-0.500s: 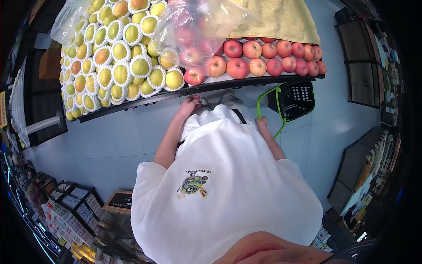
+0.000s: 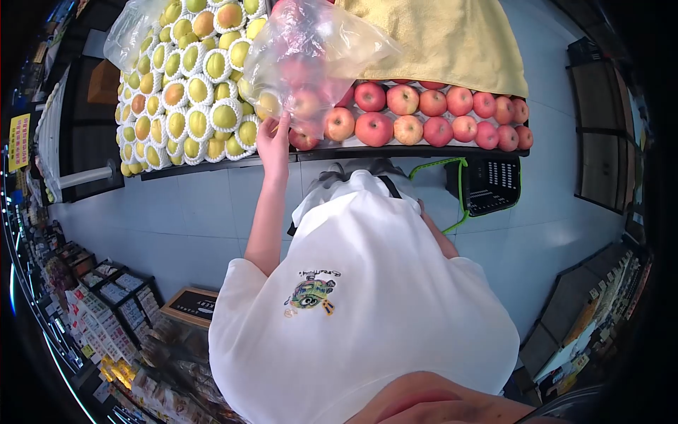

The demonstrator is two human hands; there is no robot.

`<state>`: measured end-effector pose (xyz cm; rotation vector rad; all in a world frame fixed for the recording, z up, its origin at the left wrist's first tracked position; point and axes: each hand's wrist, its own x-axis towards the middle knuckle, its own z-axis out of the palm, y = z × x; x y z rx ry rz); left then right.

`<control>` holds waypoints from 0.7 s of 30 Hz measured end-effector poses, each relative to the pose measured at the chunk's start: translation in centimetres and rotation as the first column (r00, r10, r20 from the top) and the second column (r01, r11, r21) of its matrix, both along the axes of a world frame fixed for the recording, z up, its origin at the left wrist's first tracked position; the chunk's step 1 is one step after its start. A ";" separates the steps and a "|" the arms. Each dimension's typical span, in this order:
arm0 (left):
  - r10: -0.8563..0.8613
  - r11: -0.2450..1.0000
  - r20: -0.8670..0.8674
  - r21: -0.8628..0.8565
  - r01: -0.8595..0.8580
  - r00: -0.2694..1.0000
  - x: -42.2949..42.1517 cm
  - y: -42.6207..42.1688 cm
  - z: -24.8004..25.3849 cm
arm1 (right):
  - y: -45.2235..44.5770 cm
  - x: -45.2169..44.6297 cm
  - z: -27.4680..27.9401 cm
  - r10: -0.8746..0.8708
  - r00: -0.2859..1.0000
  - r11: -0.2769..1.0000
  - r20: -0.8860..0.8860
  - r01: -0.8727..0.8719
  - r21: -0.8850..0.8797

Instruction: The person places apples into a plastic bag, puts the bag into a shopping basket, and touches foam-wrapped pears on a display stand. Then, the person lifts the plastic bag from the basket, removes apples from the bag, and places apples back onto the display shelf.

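My left hand [image 2: 274, 145] is at the near edge of the clear plastic bag [image 2: 282, 85], fingers bent with little gap, though I cannot tell whether they pinch it. From this nearer hand the bag spreads forward and rightward over the apples [image 2: 374, 129]; my right hand [image 2: 422, 205], mostly hidden, its grip unreadable, is near the green handle [image 2: 464, 191].

Left hand [image 2: 274, 141] is up around 11 o'clock, fingers right at the lower edge of a crumpled clear bag [image 2: 311, 60] draped over some apples [image 2: 373, 129]. Netted yellow-green fruit [image 2: 198, 90] sits toward 10, yellow cloth [image 2: 445, 42] at 1. Right hand [image 2: 421, 205] is mostly hidden at 3, near a green-handled black basket [image 2: 494, 200].
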<state>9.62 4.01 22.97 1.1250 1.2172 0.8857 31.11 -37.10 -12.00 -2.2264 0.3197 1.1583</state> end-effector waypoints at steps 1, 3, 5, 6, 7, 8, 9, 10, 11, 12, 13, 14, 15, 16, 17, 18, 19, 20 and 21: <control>0.012 0.999 0.031 -0.048 -0.011 0.999 0.8 -0.1 1.1 | 0.0 0.1 0.0 -0.008 1.000 1.000 0.006 0.008 0.011; 0.060 0.998 0.090 -0.011 -0.060 0.994 1.9 -0.3 1.5 | -0.4 0.3 -0.1 -0.036 0.999 0.999 0.029 0.035 0.031; 0.138 0.987 0.152 0.056 -0.148 0.979 2.9 -0.6 2.3 | -0.7 0.4 -0.1 -0.070 0.996 0.996 0.059 0.066 0.062; 0.138 0.987 0.151 0.064 -0.149 0.979 3.4 -0.9 3.1 | -1.0 0.4 0.0 -0.100 0.991 0.992 0.085 0.092 0.086; 0.144 0.981 0.183 0.101 -0.164 0.973 3.9 -1.3 3.9 | -1.3 0.5 0.2 -0.128 0.986 0.987 0.110 0.117 0.108; 0.147 0.974 0.216 0.137 -0.180 0.965 4.3 -1.5 4.8 | -1.6 0.7 0.4 -0.177 0.971 0.978 0.163 0.155 0.140; 0.131 0.973 0.232 0.158 -0.170 0.964 4.6 -1.8 5.7 | -2.2 1.2 0.7 -0.239 0.941 0.964 0.239 0.199 0.179; 0.133 0.971 0.231 0.162 -0.173 0.964 5.1 -2.3 7.2 | -2.6 2.0 1.3 -0.283 0.900 0.953 0.331 0.227 0.200; 0.084 0.954 0.221 0.262 -0.142 0.972 5.7 -3.0 9.0 | -3.2 2.9 2.0 -0.315 0.846 0.947 0.430 0.250 0.201; 0.038 0.927 0.206 0.358 -0.112 0.978 6.0 -3.5 10.0 | -3.0 4.3 3.3 -0.312 0.788 0.950 0.531 0.256 0.179; 0.046 0.925 0.206 0.361 -0.120 0.977 6.0 -3.8 10.1 | -3.0 5.8 4.4 -0.300 0.719 0.952 0.626 0.266 0.151; -0.026 0.849 0.046 0.529 -0.003 0.999 5.9 -4.1 10.2 | -2.0 6.8 7.6 -0.351 0.669 0.935 0.655 0.211 0.284; -0.068 0.742 -0.127 0.657 0.135 0.990 5.8 -4.5 10.2 | 0.2 7.3 13.0 -0.405 0.620 0.901 0.672 0.146 0.409; -0.057 0.742 -0.128 0.658 0.128 0.990 5.9 -5.3 11.0 | 2.0 7.8 16.7 -0.400 0.625 0.902 0.670 0.137 0.410; -0.140 0.632 -0.301 0.706 0.320 0.943 6.5 -6.3 12.5 | 3.8 8.3 19.8 -0.397 0.625 0.846 0.672 -0.035 0.532; -0.196 0.499 -0.473 0.707 0.502 0.859 7.2 -7.1 13.5 | 5.6 8.6 22.7 -0.396 0.624 0.749 0.673 -0.204 0.630; -0.189 0.503 -0.474 0.705 0.500 0.860 7.8 -7.7 13.9 | 7.4 8.7 25.4 -0.346 0.694 0.666 0.631 -0.292 0.687; -0.225 0.377 -0.548 0.714 0.590 0.806 8.5 -8.3 14.1 | 9.4 8.7 28.1 -0.284 0.755 0.566 0.592 -0.366 0.738; -0.247 0.245 -0.619 0.704 0.666 0.745 9.1 -8.9 14.2 | 11.4 8.2 31.4 -0.219 0.839 0.447 0.497 -0.367 0.816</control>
